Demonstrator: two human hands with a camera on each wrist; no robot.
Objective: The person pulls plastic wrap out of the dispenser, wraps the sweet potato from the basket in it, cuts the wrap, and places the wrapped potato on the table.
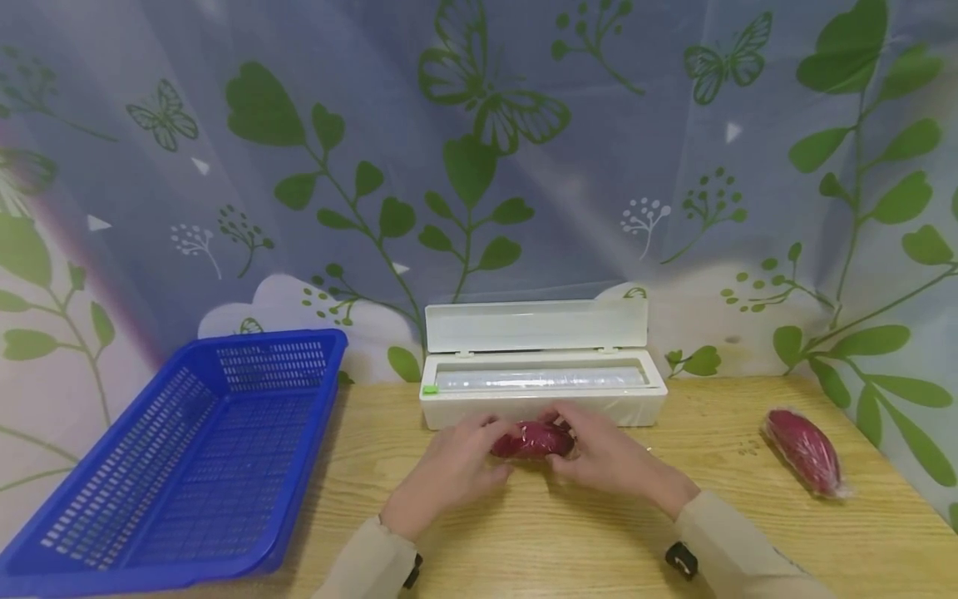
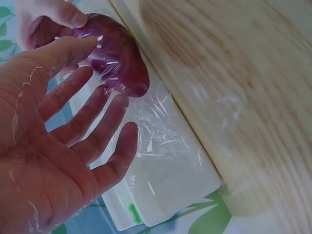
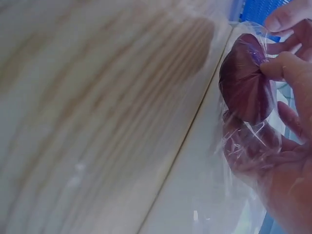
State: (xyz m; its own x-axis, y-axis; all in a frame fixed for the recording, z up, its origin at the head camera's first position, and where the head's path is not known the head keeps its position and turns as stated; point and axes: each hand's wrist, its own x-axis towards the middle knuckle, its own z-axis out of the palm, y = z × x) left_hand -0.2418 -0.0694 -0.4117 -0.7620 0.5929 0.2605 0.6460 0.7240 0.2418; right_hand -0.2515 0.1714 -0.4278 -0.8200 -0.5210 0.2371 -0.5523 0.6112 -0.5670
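Observation:
A purple-red sweet potato in clear cling film is between both hands, in front of a white cling film dispenser. My left hand holds its left end; in the left wrist view the thumb lies on it and the fingertips reach the film. My right hand grips the other end, the thumb pressing the film against the sweet potato in the right wrist view. Loose film spreads over the right fingers. The dispenser's lid stands raised, showing the film roll inside.
A second wrapped sweet potato lies on the wooden table at the right. At the left stands a blue plastic basket with perforated sides. A leaf-patterned curtain hangs close behind the dispenser.

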